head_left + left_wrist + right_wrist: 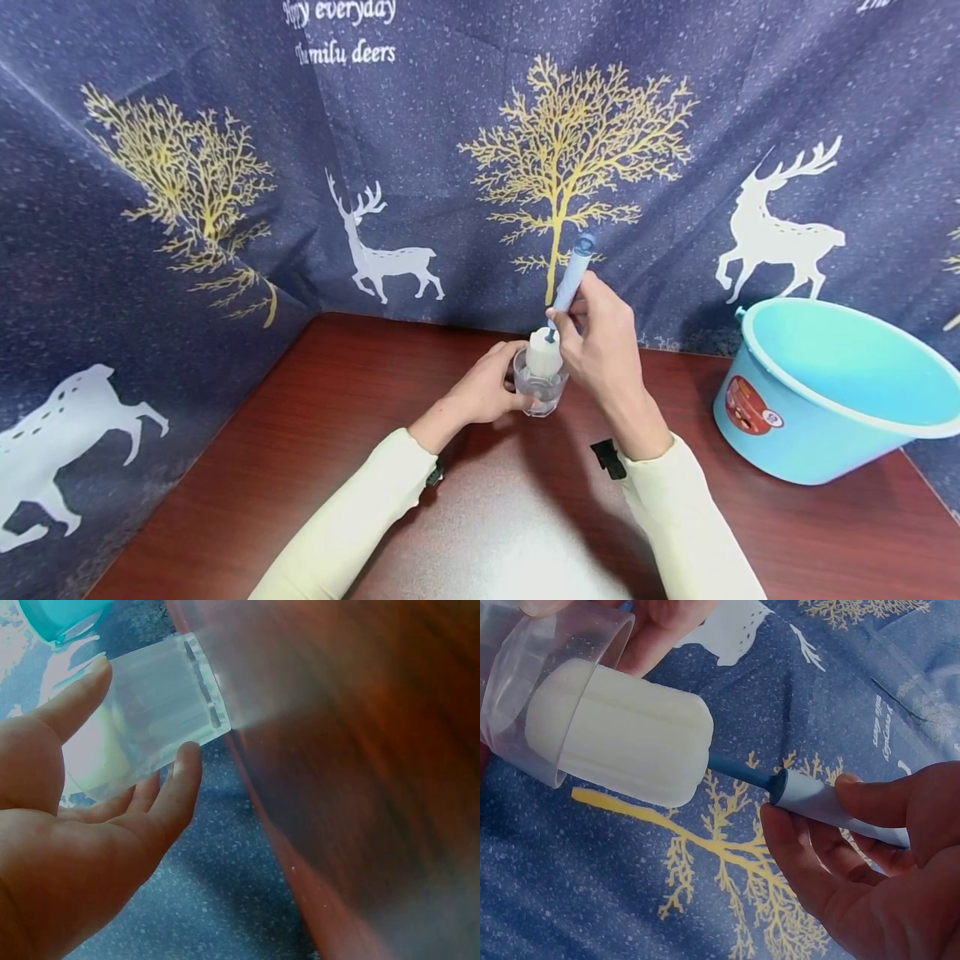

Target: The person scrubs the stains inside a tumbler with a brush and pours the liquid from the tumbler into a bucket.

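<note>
While the left hand (pixel 489 387) grips a clear plastic cup (pixel 154 690), the right hand (pixel 606 342) holds a blue-handled, rounded white sponge brush (pixel 568 285) partly inside the cup; steady, straight twisting probably works best

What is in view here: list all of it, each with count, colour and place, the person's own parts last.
Cup: 1, clear, in the left hand
Sponge head: 1, off-white, partly inside the cup
Brush handle: 1, light and darker blue, in the right hand
Bucket: 1, light blue, at the table's right
Label: 1, mostly red, on the bucket
Table: 1, reddish brown, under the bucket
Cloth: dark blue with white deer, yellow trees and white lettering, behind the table
Wrist pieces: 2, dark, one by each cuff
Sleeves: 2, pale cream, on both forearms
Left hand: 1, around the cup
Right hand: 1, gripping the brush handle
</note>
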{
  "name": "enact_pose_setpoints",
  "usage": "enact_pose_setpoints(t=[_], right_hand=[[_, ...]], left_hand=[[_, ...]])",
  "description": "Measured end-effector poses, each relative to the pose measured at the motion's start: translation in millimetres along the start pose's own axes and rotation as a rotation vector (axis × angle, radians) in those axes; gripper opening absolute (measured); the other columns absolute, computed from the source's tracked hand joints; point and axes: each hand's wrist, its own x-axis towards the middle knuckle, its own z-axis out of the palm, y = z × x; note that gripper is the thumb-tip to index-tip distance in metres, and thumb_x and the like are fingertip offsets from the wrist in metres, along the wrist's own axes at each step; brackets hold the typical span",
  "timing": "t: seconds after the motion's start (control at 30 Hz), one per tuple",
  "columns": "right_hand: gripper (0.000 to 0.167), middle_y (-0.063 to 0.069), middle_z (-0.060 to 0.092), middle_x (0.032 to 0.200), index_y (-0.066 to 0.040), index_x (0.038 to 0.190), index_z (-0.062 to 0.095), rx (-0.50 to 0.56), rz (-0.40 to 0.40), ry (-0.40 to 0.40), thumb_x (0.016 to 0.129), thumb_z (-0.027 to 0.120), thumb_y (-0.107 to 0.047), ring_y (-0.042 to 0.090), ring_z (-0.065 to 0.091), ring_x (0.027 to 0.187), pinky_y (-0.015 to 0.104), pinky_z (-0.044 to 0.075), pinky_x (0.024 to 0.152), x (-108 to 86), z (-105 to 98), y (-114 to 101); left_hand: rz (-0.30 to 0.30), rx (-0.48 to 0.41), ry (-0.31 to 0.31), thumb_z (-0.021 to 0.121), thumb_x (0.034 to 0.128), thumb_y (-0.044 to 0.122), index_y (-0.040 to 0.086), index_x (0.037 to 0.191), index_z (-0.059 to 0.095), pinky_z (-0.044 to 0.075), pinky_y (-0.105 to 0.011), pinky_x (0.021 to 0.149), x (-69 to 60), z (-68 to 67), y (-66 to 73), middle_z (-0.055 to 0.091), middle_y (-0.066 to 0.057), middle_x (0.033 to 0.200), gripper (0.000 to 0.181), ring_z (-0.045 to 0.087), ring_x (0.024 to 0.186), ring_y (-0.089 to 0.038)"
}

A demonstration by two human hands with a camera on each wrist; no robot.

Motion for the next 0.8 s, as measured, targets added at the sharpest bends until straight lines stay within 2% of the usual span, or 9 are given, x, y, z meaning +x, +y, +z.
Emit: enact_pose_setpoints(t=[0.2,0.43,0.8], right_hand=[[0.021,0.017,0.069,0.097,0.000,0.103,0.062,-0.006,0.001,-0.017,0.091,0.078,0.005,0.033,0.076,0.092,0.047,0.063,0.077,-1.6,-0.7,-1.9],[0.020,0.015,0.067,0.095,-0.001,0.100,0.060,-0.014,-0.009,-0.029,0.092,0.078,0.005,0.034,0.076,0.096,0.047,0.062,0.077,-0.5,-1.7,-3.5],[0.022,0.014,0.067,0.095,-0.001,0.103,0.060,-0.043,-0.035,-0.040,0.092,0.077,0.005,0.033,0.074,0.089,0.047,0.057,0.070,-1.5,-2.8,-5.6]], left_hand=[[-0.016,-0.006,-0.006,0.092,0.0837,0.014,0.004,0.155,0.045,0.061,-0.033,0.093,-1.7,0.9,-0.3,0.055,-0.013,0.133,0.086,0.066,0.111,-0.022],[-0.007,-0.005,-0.010,0.092,0.0840,0.014,0.002,0.155,0.045,0.061,-0.032,0.092,0.0,-1.3,0.6,0.054,-0.014,0.135,0.086,0.066,0.113,-0.023],[-0.019,-0.026,-0.017,0.091,0.0844,0.012,0.004,0.156,0.044,0.062,-0.033,0.093,0.7,-0.9,-0.2,0.054,-0.013,0.135,0.086,0.066,0.114,-0.023]])
